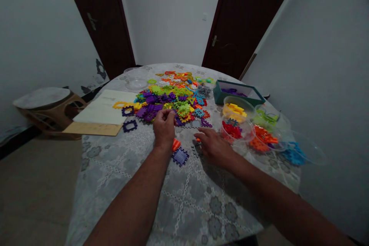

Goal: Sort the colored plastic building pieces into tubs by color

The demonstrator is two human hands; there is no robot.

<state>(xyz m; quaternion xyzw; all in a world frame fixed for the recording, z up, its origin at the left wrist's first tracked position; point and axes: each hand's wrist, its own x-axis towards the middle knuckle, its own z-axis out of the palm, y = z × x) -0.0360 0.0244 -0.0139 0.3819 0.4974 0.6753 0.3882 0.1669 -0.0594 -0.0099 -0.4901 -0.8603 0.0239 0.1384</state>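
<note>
A heap of colourful plastic building tiles [175, 98] lies in the middle of a round table with a grey patterned cloth [184, 200]. My left hand [164, 125] hovers at the near edge of the heap, its fingers curled together in a pinch; what they hold is too small to make out. My right hand [213, 144] rests flat on the cloth with fingers stretched out, its fingertips by a small orange piece [198, 139]. Between the hands lie an orange piece [175, 144] and a purple square tile [180, 157].
Clear bowls at the right hold sorted pieces: yellow [236, 108], red [233, 130], orange [263, 138], green [266, 117], blue [294, 153]. A teal box [220, 94] stands behind them. Sheets of paper and cardboard [100, 113] lie at the left. A stool [49, 105] stands beside the table.
</note>
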